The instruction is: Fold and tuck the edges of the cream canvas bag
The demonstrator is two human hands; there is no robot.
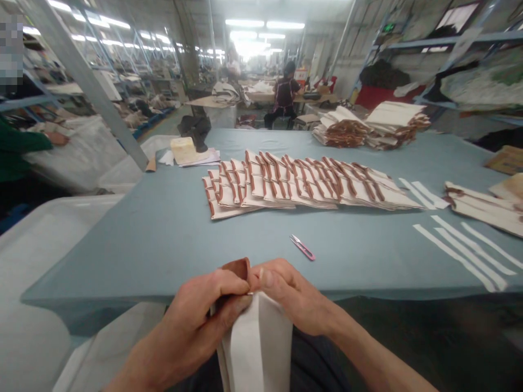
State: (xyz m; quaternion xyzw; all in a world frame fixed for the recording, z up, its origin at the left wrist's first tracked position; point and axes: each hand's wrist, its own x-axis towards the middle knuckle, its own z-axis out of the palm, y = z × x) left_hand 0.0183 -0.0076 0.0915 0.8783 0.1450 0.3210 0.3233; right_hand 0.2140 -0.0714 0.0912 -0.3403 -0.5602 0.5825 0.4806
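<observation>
Between my hands, over my lap at the table's front edge, hangs a cream fabric piece (pixel 261 348) with a brown edge at its top. My left hand (pixel 204 310) pinches the brown part, thumb and forefinger pressed together. Close against it, my right hand (pixel 294 294) also grips the top of the fabric, fingers closed. The fingertips of both hands nearly meet and hide the exact spot being held. A pair of pink-handled thread snips (pixel 303 247) lies on the table just beyond my hands.
Overlapping cream pieces with brown trim (pixel 286 182) lie in a row across the blue-green table (pixel 163 234). White strips (pixel 461 250) and more pieces (pixel 486 207) are at the right. Stacks (pixel 368 125) stand at the back. A green-sleeved person (pixel 24 141) is at the left.
</observation>
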